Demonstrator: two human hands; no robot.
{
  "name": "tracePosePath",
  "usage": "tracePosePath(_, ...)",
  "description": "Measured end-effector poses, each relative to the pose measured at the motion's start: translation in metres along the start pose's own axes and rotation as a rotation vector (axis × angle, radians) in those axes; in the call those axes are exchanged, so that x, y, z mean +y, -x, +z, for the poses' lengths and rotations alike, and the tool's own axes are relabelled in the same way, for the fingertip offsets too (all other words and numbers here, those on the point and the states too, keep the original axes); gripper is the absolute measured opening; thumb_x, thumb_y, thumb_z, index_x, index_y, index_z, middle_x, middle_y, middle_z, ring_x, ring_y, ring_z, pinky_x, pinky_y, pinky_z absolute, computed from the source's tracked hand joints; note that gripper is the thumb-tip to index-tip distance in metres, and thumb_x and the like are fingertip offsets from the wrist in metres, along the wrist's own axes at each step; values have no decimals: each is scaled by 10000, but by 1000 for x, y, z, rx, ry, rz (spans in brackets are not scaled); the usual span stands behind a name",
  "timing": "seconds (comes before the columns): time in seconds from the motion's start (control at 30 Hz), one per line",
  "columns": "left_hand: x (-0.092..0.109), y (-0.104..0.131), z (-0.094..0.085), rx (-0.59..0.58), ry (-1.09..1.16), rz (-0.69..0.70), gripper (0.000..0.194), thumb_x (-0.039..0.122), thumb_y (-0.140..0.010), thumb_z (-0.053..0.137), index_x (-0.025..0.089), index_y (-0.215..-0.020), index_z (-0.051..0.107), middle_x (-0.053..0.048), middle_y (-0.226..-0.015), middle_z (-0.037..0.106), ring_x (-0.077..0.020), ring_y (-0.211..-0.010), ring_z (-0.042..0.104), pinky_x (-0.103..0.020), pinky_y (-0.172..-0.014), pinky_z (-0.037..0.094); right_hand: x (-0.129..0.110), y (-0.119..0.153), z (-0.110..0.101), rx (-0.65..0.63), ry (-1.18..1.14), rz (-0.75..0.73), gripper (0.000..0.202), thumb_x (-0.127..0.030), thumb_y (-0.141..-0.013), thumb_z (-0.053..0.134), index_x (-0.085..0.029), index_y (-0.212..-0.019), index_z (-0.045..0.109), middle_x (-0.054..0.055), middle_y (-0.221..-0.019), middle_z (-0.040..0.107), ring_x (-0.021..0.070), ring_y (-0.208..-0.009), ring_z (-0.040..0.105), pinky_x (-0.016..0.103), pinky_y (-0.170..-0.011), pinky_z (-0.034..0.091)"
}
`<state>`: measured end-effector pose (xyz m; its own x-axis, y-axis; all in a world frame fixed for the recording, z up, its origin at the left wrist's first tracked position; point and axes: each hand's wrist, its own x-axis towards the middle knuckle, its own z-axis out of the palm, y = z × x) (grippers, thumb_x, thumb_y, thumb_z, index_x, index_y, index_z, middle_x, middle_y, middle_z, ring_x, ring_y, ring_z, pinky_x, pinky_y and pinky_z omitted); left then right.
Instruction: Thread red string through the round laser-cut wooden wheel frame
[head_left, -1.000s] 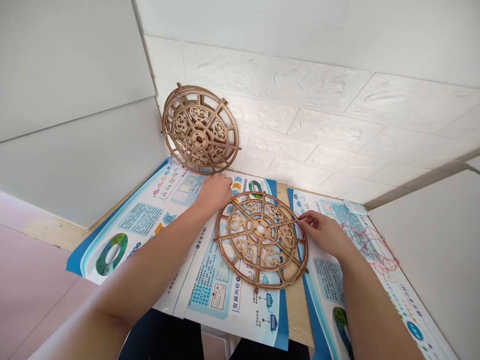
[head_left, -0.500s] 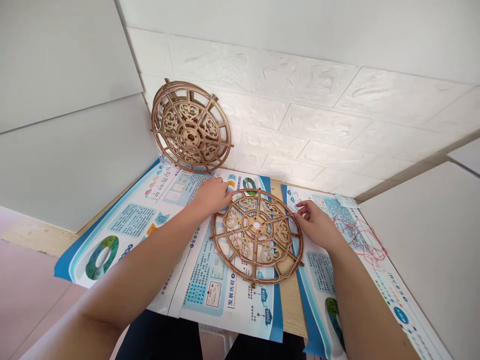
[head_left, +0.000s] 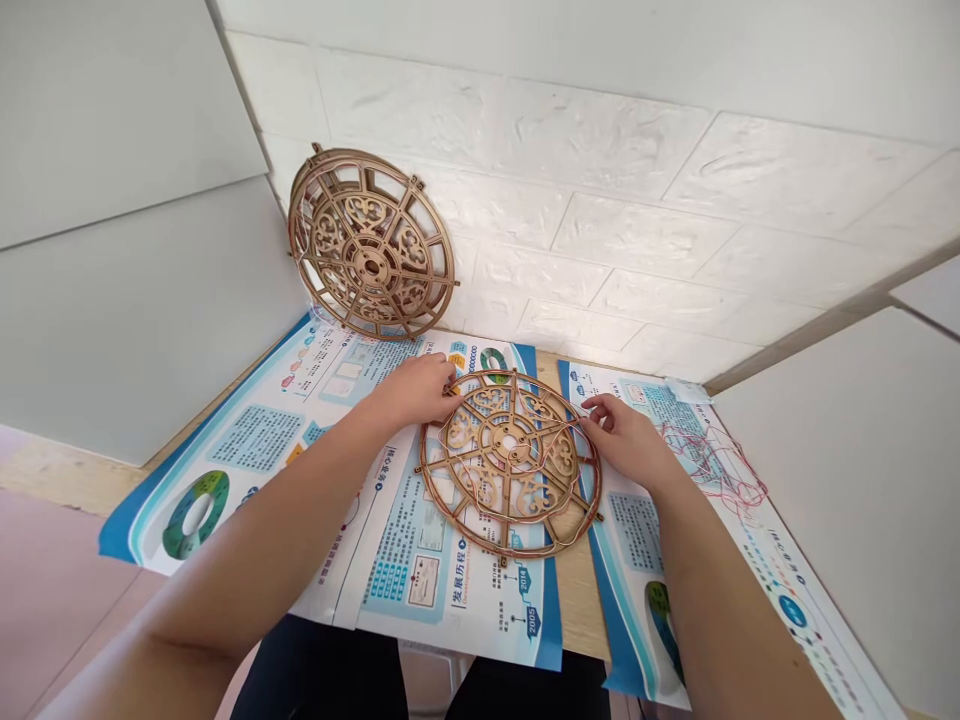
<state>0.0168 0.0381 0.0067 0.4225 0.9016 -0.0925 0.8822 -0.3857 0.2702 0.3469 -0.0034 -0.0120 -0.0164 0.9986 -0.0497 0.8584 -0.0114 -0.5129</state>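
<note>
A round openwork wooden wheel (head_left: 506, 481) with scroll-patterned panels lies before me. Thin red and white wire (head_left: 480, 484) winds over its ring and spokes. At the upper-left rim, my left hand (head_left: 424, 390) is closed, its fingertips on the ring. My right hand (head_left: 630, 440) is at the right rim, thumb and forefinger pinched at the wire where it crosses the ring; the other fingers are curled. From this side the wire runs off under my right wrist to a loose tangle of the same wire (head_left: 724, 470).
Several similar wooden wheels (head_left: 373, 268) lean stacked against the white brick-patterned wall (head_left: 637, 230) at the back left. Printed poster sheets (head_left: 255, 440) cover the wooden tabletop (head_left: 581, 600). Grey panels (head_left: 142, 330) stand at both sides. A small clear plastic piece (head_left: 686, 391) lies at the back right.
The camera view has shifted slightly, so everything sits a little higher and further left. Both hands stay at the wheel's rim, with only slight finger movement.
</note>
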Motion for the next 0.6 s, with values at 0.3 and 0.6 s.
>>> tracePosePath(0.3, 6, 1, 4, 48, 40, -100, 370, 505, -896, 566, 162, -985, 669, -132, -1058, 656, -309, -943, 637, -382, -720, 465, 0, 1, 1, -7, -15, 5, 278, -385, -872, 574, -211, -1077, 644, 32, -839, 684, 192, -690, 609, 310, -640, 441)
tracePosePath(0.6, 17, 1, 11, 115, -8, -162, 377, 392, -976, 449, 142, -818, 683, -168, -979, 637, -335, -898, 637, -408, -730, 449, -5, 2, -2, 40, -75, 71, 267, -413, -828, 651, -217, -1009, 670, 35, -779, 708, 200, -664, 639, 318, -621, 465)
